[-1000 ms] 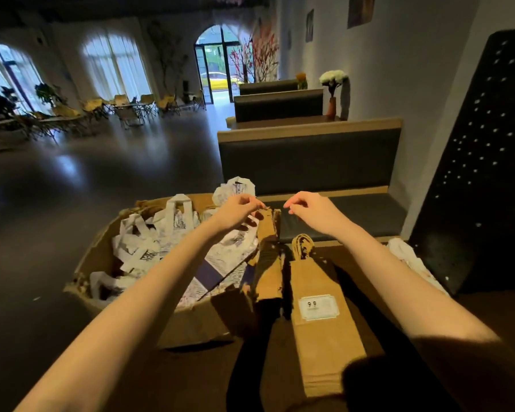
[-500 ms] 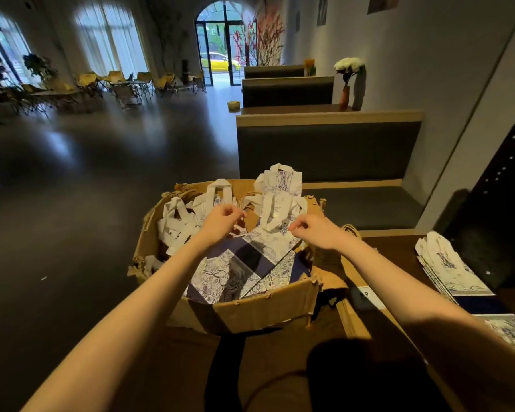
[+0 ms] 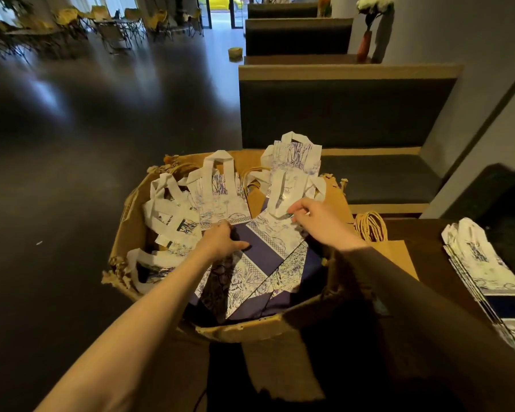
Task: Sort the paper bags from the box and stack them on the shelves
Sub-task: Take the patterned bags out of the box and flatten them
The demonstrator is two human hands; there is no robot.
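Inside the torn box (image 3: 280,331), both hands' grips pinch blue-and-white printed bags (image 3: 262,254); no writing readable.

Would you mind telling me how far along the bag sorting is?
Early on. Done: a stack of printed bags and a brown bag lie right of the box. In hand: both hands, left and right, are on printed bags inside it. Left: many bags there; no shelf visible.
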